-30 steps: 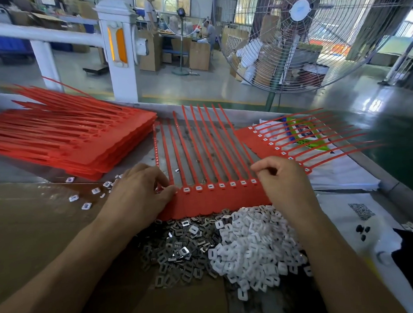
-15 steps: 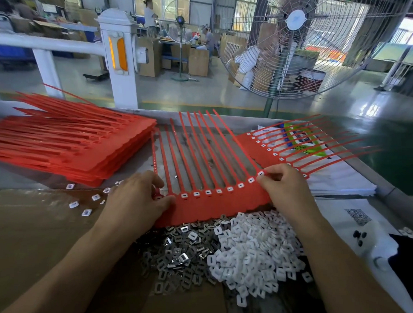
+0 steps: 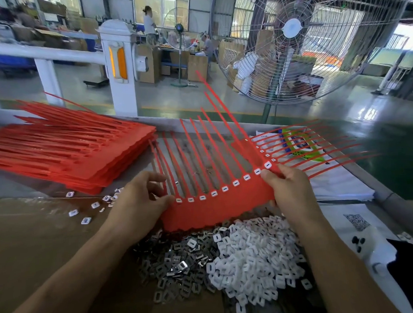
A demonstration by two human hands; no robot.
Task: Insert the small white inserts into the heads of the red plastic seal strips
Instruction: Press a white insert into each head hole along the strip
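Lifted at its right end, seal strip sheet [image 3: 217,208] pinched by both hands' fingers [image 3: 272,176].

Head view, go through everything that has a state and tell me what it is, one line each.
Seal sheet: right end lifted, white inserts in the heads that show.
Left hand: pinches the sheet's left end.
Right hand: grips the sheet's right end.
Red stack: lying flat.
Insert pile: loose heap.
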